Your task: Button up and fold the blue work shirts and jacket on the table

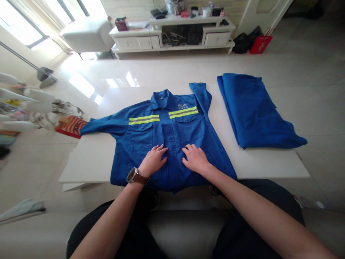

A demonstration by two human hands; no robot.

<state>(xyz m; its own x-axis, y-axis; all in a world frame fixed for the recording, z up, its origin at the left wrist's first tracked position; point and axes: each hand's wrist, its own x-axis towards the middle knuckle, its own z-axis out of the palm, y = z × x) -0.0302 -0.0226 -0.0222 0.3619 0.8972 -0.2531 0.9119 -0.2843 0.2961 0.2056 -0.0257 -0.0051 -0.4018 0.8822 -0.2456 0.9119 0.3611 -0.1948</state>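
Presently, left hand (153, 160), right hand (196, 158): fingers spread, gripping nothing, flanking placket (173, 160).
Work jacket (168, 133): presumably best smoothed outward from placket.

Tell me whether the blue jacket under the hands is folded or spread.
Spread: the jacket lies front up across the white table, collar at the far end, both chest stripes showing, one sleeve stretched sideways.

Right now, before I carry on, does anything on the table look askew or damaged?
The blue work jacket lies unevenly: the sleeve on the right is bent up, away from the person, while the sleeve on the left stretches out sideways. Its hem also extends past the near edge of the white table. No damage shows.
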